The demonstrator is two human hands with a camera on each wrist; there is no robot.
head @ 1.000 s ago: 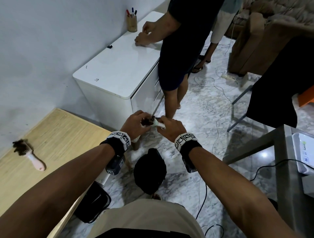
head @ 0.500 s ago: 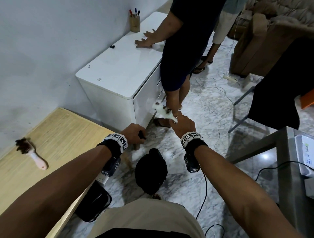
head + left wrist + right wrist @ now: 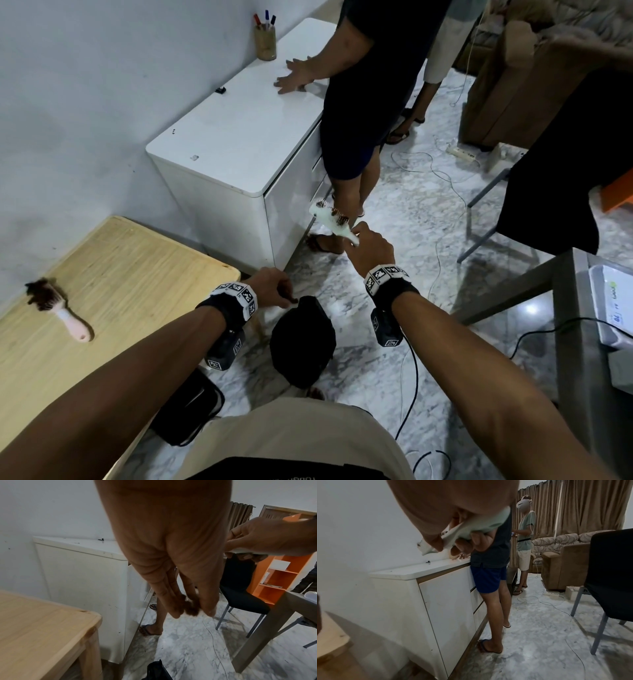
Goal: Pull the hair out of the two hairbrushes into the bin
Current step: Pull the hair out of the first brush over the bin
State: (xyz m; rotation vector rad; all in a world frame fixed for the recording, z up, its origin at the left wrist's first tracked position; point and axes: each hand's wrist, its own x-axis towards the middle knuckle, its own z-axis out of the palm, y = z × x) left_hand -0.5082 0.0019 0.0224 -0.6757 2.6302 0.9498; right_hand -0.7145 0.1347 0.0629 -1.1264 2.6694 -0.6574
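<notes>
My left hand [image 3: 278, 290] pinches a dark brown clump of hair [image 3: 190, 607] between thumb and fingertips, just above the left rim of the black bin [image 3: 301, 342] on the floor. My right hand [image 3: 368, 245] grips the handle of a white hairbrush [image 3: 330, 221], held up ahead of the bin with a little brown hair among its bristles. In the right wrist view my fingers curl round the white hairbrush [image 3: 464, 530]. A pink hairbrush [image 3: 56, 306] packed with dark hair lies on the wooden table [image 3: 120, 274] at the left.
A white cabinet [image 3: 239, 137] stands ahead with a person [image 3: 373, 85] leaning on it. A second person [image 3: 524, 534] stands further back. Cables [image 3: 442, 178] trail over the marble floor. A black chair [image 3: 565, 154] and a grey table [image 3: 565, 291] are at the right.
My hands have separated: the left pulled a clump of hair off the white brush and dropped toward the bin, while the right lifted the brush up and forward.
</notes>
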